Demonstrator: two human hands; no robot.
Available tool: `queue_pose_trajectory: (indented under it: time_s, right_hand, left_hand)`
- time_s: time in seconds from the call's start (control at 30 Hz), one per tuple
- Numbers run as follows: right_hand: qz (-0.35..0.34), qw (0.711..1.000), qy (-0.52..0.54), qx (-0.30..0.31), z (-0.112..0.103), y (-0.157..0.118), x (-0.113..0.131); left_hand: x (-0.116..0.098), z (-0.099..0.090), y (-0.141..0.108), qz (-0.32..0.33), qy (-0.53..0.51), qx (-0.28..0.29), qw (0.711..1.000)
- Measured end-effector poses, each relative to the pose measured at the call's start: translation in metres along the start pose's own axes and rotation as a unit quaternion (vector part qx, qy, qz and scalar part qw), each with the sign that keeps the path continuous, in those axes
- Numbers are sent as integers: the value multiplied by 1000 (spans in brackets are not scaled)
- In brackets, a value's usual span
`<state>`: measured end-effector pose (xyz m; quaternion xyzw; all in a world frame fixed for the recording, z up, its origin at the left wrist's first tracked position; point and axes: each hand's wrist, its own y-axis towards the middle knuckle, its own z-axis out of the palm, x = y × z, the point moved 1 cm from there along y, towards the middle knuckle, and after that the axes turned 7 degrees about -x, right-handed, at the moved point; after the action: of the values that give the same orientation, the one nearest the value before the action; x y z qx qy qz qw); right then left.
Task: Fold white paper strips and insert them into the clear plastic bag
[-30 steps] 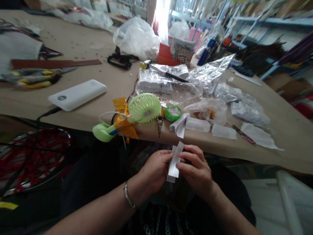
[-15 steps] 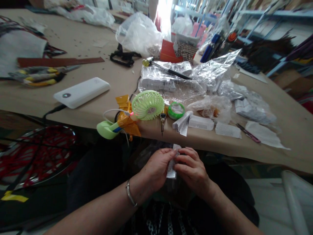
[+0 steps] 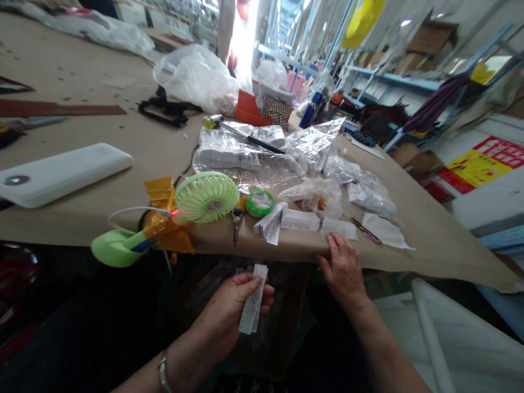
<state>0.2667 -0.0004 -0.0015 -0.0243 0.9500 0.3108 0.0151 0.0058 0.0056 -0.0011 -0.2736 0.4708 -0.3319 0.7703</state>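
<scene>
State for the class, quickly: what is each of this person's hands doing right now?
Left hand: closed, holding a white paper slip.
Right hand: open, holding nothing, fingertips on the table.

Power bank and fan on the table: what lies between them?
In the head view, orange tape and a white cable lie between the power bank and the fan.
</scene>
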Motion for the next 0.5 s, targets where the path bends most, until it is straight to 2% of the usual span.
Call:
queue_pose_trajectory:
  time_s: [0.17, 0.27, 0.33, 0.37, 0.43, 0.5]
  right_hand:
    - [-7, 994, 92, -53, -4, -4, -9]
    - [44, 976, 194, -92, -13, -2, -2]
    - [77, 951, 272, -125, -21, 0, 19]
    - [73, 936, 318, -133, -25, 0, 33]
    - [14, 905, 409, -118, -32, 0, 69]
    - [-75, 890, 445, -70, -35, -2, 104]
  left_hand:
    - [0, -2, 0, -1, 3, -8, 1000]
    - [-2, -2, -1, 3, 9, -4, 1000]
    - [-3, 0, -3, 6, 10, 6, 1000]
    - [-3, 1, -3, 6, 6, 14, 1000]
    - [-3, 4, -5, 3, -11, 31, 999]
    - [-4, 6, -6, 10, -46, 65, 997]
